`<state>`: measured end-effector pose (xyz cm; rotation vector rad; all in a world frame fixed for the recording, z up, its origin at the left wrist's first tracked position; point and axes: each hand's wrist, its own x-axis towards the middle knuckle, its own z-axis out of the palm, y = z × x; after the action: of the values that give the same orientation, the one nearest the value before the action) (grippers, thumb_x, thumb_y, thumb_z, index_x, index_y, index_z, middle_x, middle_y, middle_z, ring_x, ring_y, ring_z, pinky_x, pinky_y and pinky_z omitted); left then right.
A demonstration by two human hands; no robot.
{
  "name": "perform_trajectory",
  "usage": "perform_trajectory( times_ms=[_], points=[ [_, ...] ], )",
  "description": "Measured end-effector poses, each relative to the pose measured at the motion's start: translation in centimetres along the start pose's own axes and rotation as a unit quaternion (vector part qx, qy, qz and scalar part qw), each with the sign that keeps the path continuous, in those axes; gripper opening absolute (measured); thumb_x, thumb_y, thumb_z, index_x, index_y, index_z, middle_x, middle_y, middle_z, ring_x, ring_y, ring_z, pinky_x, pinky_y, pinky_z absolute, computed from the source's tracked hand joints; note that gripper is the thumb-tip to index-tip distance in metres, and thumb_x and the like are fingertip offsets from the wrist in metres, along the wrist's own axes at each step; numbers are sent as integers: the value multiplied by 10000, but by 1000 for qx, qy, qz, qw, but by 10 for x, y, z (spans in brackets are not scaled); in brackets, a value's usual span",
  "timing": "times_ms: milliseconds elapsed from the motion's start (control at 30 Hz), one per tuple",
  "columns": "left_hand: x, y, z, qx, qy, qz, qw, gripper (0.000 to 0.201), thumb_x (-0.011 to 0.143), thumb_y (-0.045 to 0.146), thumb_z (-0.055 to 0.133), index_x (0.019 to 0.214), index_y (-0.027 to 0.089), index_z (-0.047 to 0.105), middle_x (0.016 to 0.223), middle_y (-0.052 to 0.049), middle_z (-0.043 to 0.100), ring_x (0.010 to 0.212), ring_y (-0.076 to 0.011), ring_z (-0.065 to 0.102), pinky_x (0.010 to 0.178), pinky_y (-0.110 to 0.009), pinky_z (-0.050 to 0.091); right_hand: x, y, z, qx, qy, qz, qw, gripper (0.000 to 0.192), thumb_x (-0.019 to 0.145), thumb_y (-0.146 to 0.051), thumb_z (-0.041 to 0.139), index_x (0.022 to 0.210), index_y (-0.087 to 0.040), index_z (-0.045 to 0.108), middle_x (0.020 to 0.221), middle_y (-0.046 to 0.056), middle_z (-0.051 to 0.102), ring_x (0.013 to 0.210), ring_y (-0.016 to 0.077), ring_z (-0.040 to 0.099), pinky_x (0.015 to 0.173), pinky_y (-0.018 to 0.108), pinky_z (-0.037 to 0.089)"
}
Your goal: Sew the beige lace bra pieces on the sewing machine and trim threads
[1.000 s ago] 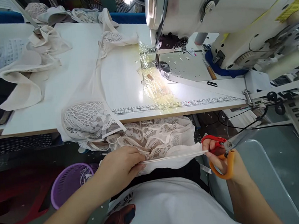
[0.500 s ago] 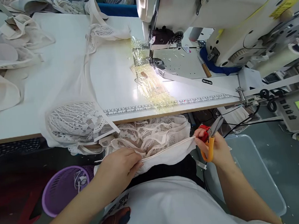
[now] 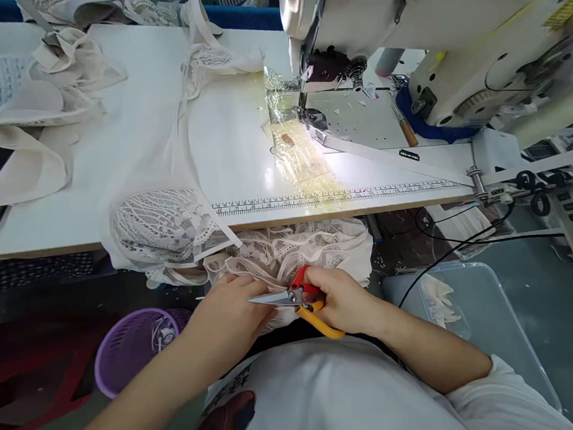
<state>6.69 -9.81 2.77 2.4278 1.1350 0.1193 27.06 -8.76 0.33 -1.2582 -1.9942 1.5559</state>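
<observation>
My right hand (image 3: 341, 297) is closed on a pair of scissors (image 3: 276, 299) with red and orange handles. The blades point left, toward my left hand (image 3: 235, 313), and look nearly closed. My left hand is closed on the near edge of a cream lace bra (image 3: 304, 250) bunched over my lap, below the table edge; its fingertips are partly hidden. Whether my right fingers also pinch the fabric, I cannot tell. Another white lace bra (image 3: 161, 222) lies on the table to the left, its cup hanging over the front edge.
A sewing machine (image 3: 374, 13) stands over the white table (image 3: 230, 146), which carries a printed ruler (image 3: 340, 197). Cream bra pieces (image 3: 33, 130) lie at the left. On the floor are a purple basket (image 3: 128, 352) and a clear plastic bin (image 3: 501, 317).
My right hand has moved left with the scissors, from the stretched fabric's right end to beside my left hand. The blades now point left, and the fabric edge is no longer stretched. The view shifted slightly.
</observation>
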Motion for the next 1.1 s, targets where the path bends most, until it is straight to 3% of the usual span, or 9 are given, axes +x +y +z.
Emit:
perform_trajectory(
  times_ms=[167,333,433,500,633,833,967,1100],
  points=[
    [-26,-21,-11,49,-16,-20,998,291,884,190,395,794,224,670,740,-27,620,682,-196,557,654,-310,382,-3,4,-3,43,-5,27,999,197,629,-224,682,769,-191,548,730,-9,608,654,136,560,572,223,446],
    [-47,-31,-18,-86,36,-107,990,232,920,291,416,1019,254,622,877,-4,624,777,-156,576,689,-234,413,-3,6,-2,36,-4,31,999,185,638,-230,665,783,-189,557,752,-1,615,667,139,557,585,232,449],
    [-54,-34,-16,-187,87,-144,968,147,890,293,470,888,219,598,910,-9,636,825,-143,591,722,-203,445,-3,6,-3,29,-2,24,999,175,643,-236,653,782,-188,557,733,-2,603,650,137,541,571,230,439],
    [-58,-36,-12,-231,95,-161,955,120,863,282,512,788,215,580,965,-20,648,887,-151,603,744,-205,461,-4,6,-3,30,-2,18,999,155,650,-236,641,767,-189,551,723,-3,594,640,134,531,561,224,432],
    [-64,-40,-2,-267,102,-194,938,123,833,302,554,766,214,607,1126,-53,644,1043,-201,590,800,-257,491,-6,5,-3,22,-3,7,1000,106,673,-235,606,719,-193,520,686,-8,571,609,125,503,536,214,407],
    [-60,-39,2,-239,180,-186,936,141,810,295,548,761,201,640,828,-33,697,812,-166,640,742,-260,495,-6,3,0,-14,-4,-1,1000,115,706,-255,565,682,-197,469,613,-27,513,552,110,424,503,209,363],
    [-58,-37,0,-215,184,-201,938,163,812,292,518,696,201,589,675,12,632,633,-124,581,603,-217,455,-7,5,1,-27,6,-15,999,157,727,-258,542,647,-199,421,585,-38,465,537,102,370,488,200,350],
    [-59,-36,0,-233,173,-227,930,133,795,309,529,824,199,599,761,-1,631,654,-126,564,567,-203,442,-9,8,2,-40,16,-19,999,169,731,-260,533,636,-202,405,588,-38,446,538,104,343,479,201,337]
  ],
)
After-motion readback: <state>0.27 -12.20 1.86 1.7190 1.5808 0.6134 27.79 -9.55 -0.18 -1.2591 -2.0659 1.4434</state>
